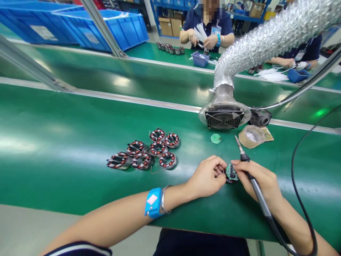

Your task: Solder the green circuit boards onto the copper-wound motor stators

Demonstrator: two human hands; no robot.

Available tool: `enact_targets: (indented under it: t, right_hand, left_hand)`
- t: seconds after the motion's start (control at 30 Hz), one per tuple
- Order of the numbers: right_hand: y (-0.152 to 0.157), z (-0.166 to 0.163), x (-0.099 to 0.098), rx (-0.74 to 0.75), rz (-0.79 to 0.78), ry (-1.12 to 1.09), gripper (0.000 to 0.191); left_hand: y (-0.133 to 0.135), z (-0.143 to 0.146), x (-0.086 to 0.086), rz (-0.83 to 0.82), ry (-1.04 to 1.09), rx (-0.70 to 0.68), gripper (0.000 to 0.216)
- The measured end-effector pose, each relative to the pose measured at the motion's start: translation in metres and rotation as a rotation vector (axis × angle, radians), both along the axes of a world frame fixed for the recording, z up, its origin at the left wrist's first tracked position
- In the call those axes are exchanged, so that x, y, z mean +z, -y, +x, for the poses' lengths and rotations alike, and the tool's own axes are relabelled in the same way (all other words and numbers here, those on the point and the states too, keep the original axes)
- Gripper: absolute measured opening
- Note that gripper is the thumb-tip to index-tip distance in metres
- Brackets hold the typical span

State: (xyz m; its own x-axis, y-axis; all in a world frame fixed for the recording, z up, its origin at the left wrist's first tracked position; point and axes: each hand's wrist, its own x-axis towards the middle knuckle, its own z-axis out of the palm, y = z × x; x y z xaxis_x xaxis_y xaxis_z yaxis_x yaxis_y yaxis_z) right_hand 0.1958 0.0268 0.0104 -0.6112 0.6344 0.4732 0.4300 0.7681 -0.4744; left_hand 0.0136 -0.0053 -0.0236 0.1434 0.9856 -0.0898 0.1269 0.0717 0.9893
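Note:
My left hand (209, 176) is closed at the left side of a motor stator (229, 181), mostly hidden by the fingers and the board. A small green circuit board (231, 171) with black parts sits tilted over that stator. My right hand (262, 183) grips a soldering iron (257, 188) across the palm, its tip pointing up and away from the board. Thumb and forefinger of this hand also touch the board's right edge. Several wound stators (141, 160) with orange-red and white windings stand grouped to the left. A round green board (215, 138) lies beyond my hands.
A fume extractor (225, 119) on a silver duct (253, 46) hangs ahead. Beside it stands a tape-wrapped round container (250, 137). The iron's black cable (294, 177) loops at right. Across the bench, a co-worker's hands (210, 42) hold white strips near blue bins (128, 32).

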Motion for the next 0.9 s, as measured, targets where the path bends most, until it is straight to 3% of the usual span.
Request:
enact_targets:
  t: [0.17, 0.5, 0.9]
  right_hand:
    - [0.004, 0.014, 0.004, 0.065, -0.088, 0.143, 0.024]
    - [-0.009, 0.020, 0.009, 0.107, -0.241, 0.205, 0.027]
    - [0.008, 0.027, -0.027, -0.058, -0.347, -0.019, 0.032]
  left_hand:
    - [0.001, 0.000, 0.003, -0.022, 0.004, 0.018, 0.020]
    - [0.003, 0.000, 0.000, 0.008, -0.012, 0.002, 0.017]
    - [0.007, -0.005, -0.003, 0.090, -0.019, -0.049, 0.016]
